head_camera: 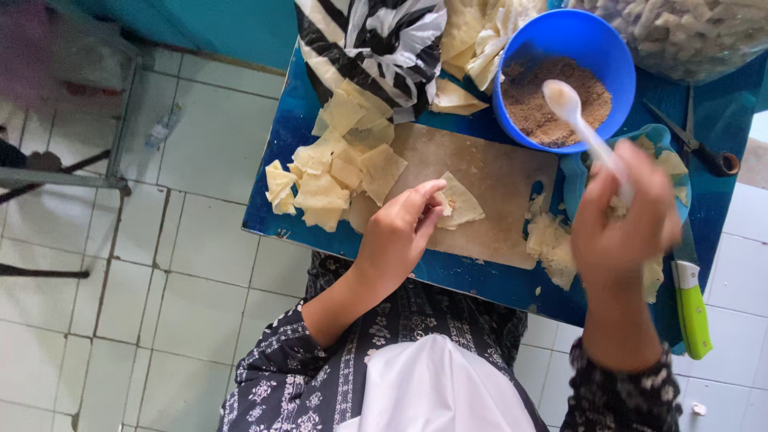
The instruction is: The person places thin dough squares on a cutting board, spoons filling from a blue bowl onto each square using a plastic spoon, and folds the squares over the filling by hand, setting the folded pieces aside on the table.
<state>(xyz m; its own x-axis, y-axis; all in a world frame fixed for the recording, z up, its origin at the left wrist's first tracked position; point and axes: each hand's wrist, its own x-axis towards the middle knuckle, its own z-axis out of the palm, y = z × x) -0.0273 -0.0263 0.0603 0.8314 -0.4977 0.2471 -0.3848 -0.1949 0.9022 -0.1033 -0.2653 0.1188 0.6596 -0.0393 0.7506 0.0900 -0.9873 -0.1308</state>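
Observation:
My left hand rests on the brown cutting board, its fingertips pinching the edge of a pale square dough wrapper with a bit of filling on it. My right hand is raised over the board's right end and grips the handle of a white plastic spoon. The spoon's bowl hangs over a blue bowl of brown crumbly filling.
A heap of cut wrappers lies left of the board, spilling from a black-and-white striped bag. More wrappers sit at the right. A green-handled knife, scissors and the blue table edge border tiled floor.

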